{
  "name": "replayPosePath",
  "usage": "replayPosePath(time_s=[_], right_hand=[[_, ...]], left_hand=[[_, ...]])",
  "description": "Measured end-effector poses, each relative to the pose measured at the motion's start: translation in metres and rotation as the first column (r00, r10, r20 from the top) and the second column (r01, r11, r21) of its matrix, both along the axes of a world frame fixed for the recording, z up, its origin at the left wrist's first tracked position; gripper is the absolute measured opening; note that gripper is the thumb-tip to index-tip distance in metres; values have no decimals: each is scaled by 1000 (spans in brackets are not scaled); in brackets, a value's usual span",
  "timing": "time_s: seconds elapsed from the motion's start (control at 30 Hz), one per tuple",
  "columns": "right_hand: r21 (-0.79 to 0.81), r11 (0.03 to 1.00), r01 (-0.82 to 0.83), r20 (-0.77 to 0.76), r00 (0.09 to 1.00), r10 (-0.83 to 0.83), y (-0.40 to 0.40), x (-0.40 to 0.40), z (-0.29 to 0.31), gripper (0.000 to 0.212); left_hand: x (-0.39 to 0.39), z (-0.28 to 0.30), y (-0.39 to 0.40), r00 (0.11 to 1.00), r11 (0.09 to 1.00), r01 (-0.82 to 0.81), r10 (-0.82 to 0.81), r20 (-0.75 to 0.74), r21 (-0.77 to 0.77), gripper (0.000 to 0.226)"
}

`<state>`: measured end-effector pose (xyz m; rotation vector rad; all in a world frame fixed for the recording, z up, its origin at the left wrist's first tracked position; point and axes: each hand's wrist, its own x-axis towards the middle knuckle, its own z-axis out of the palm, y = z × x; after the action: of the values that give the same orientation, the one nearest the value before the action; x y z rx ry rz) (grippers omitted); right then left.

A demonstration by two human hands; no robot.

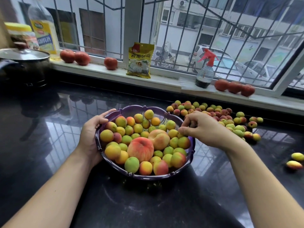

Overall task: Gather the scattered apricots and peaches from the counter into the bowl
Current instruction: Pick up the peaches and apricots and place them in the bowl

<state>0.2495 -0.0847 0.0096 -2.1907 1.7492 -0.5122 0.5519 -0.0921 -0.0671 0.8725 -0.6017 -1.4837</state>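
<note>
A left hand [92, 137] grips the scalloped purple plastic bowl [191, 146] of apricots and two peaches; the right hand [203, 127] hovers curled over its right rim, beside scattered apricots [230, 122] on the glossy black counter [49, 129].

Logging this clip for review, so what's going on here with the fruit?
A person is collecting fruit into a purple bowl on a dark counter. The left hand grips the bowl's left rim, while the right hand is at the right rim, fingers curled around a small apricot. The bowl already holds many apricots and two peaches. A big scatter of apricots is on the counter to the right.
</note>
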Motion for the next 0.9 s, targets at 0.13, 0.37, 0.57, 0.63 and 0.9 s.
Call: replayPosePath(time_s=[0.13,0.37,0.57,0.63,0.9], right_hand=[[-234,917,324,421,884,-205,-15,-18,-3,13],[-333,759,559,266,828,-493,-38,-38,-89,31],[-268,843,466,-122,852,-509,-55,-25,-96,53],[-242,821,516,-177,809,-561,-61,-21,-94,50],[-291,730,618,65,774,-630,-66,-22,-94,31]], left_hand=[[0,-1,0,1000,1000,0,0,3,0,49],[-1,-1,0,1000,1000,17,-17,9,-16,48],[0,-1,1,999,999,31,-31,-8,-28,48],[-1,0,2,1000,999,29,-29,-9,-31,48],[-1,1,2,1000,1000,18,-18,-24,-16,49]])
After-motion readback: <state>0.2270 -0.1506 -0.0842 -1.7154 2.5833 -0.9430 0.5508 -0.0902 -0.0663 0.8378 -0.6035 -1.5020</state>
